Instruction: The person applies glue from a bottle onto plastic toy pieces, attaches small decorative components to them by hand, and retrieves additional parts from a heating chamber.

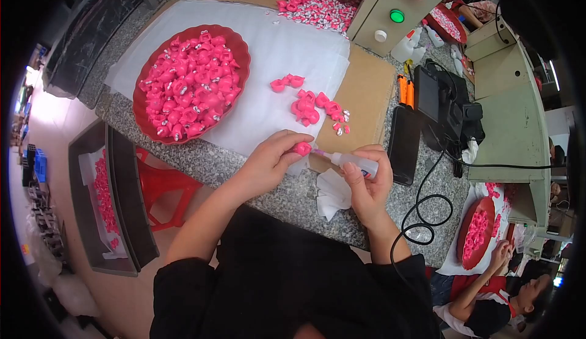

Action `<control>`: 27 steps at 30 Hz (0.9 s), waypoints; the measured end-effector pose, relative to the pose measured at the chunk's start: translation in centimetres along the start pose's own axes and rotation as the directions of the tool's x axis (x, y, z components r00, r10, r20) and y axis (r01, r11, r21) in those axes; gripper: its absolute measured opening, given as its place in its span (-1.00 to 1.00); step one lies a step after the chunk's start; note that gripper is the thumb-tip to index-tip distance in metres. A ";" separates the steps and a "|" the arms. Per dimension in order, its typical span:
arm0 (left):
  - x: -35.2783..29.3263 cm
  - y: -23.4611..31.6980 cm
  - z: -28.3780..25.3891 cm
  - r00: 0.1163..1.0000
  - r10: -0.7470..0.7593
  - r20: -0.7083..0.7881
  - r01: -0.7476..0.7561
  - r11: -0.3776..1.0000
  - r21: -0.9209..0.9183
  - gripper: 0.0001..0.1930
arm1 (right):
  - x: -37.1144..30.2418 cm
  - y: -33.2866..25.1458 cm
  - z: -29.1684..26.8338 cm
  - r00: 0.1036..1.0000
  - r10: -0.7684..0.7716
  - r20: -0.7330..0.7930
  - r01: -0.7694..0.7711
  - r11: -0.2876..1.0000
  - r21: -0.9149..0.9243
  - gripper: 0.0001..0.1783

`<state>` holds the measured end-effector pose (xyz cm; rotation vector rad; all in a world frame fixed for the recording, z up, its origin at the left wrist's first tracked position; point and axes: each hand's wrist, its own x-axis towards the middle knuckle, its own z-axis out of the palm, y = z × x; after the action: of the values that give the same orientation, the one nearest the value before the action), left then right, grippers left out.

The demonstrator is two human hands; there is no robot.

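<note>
Over the near edge of the surface [284, 209], your left fingers [295, 138] pinch one pink piece [302, 149]; immediately right, your right fingers [379, 159] grip a squeeze bottle [359, 164], long axis running leftward, nozzle [325, 154] aimed at the piece; contact unclear.

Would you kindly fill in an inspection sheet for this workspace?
Surface: speckled stone bench, partly under white paper and cardboard.
Work items: pink piece, squeeze bottle, red tray heaped with similar pieces.
Clutter: crumpled white tissue.
Hands: left hand holds the pink piece; right hand points the squeeze bottle at it.
Cables: black cables, looping at the bench's right.
Surroundings: grey bin at left; co-worker at right.
</note>
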<state>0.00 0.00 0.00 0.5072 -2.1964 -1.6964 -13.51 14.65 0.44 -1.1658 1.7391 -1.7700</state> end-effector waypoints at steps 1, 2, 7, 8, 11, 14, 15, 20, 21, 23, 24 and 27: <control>0.0 0.0 -0.1 1.000 0.009 0.007 -0.010 1.000 0.007 -0.71 | 0.0 0.0 0.1 1.000 -0.017 0.001 0.017 0.999 -0.029 -0.74; -0.1 -0.1 -0.1 1.000 0.019 0.014 -0.019 1.000 0.014 -0.71 | 0.1 0.0 0.1 0.999 -0.034 0.002 0.034 0.998 -0.058 -0.75; 0.1 0.2 0.0 0.999 0.040 0.033 -0.042 0.996 0.076 -0.71 | 0.3 0.1 -0.1 0.997 -0.076 0.016 0.077 0.991 -0.109 -0.76; 0.1 0.2 0.0 0.999 0.042 0.035 -0.044 0.996 0.080 -0.71 | 0.3 0.0 -0.1 0.997 -0.075 0.012 0.076 0.992 -0.105 -0.76; 0.2 0.2 0.0 0.998 0.044 0.039 -0.047 0.995 0.085 -0.71 | 0.4 -0.1 -0.3 0.999 -0.049 0.005 0.049 0.991 -0.121 -0.76; 0.2 0.0 -0.1 0.998 0.035 0.046 -0.039 0.995 0.097 -0.71 | 0.4 -0.1 -0.3 0.998 -0.063 0.017 0.064 0.991 -0.114 -0.76; 0.2 -0.1 0.0 0.998 0.034 0.046 -0.039 0.995 0.096 -0.71 | 0.4 -0.1 -0.3 0.998 -0.062 0.017 0.064 0.991 -0.114 -0.76; 0.1 0.0 -0.1 0.998 0.050 0.035 -0.052 0.995 0.080 -0.71 | 0.5 -0.2 -0.3 0.999 -0.050 0.019 0.052 0.991 -0.123 -0.76; 0.1 -0.1 -0.1 0.998 0.050 0.035 -0.053 0.995 0.080 -0.71 | 0.4 -0.2 -0.3 0.999 -0.050 0.019 0.052 0.991 -0.124 -0.76; 0.1 -0.1 0.0 0.999 0.040 0.031 -0.043 0.996 0.074 -0.71 | 0.4 -0.2 -0.2 0.998 -0.064 0.015 0.065 0.993 -0.102 -0.77; 0.1 -0.1 0.0 0.999 0.040 0.030 -0.042 0.996 0.075 -0.71 | 0.4 -0.3 -0.2 0.998 -0.064 0.016 0.065 0.993 -0.101 -0.77; 0.0 -0.2 0.0 0.998 0.053 0.014 -0.054 0.996 0.073 -0.71 | 0.4 -0.3 -0.1 0.996 -0.082 0.017 0.084 0.988 -0.130 -0.77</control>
<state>-0.04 -0.04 -0.21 0.4532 -2.2671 -1.6003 -13.77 14.47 0.87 -1.3175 1.8480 -1.7141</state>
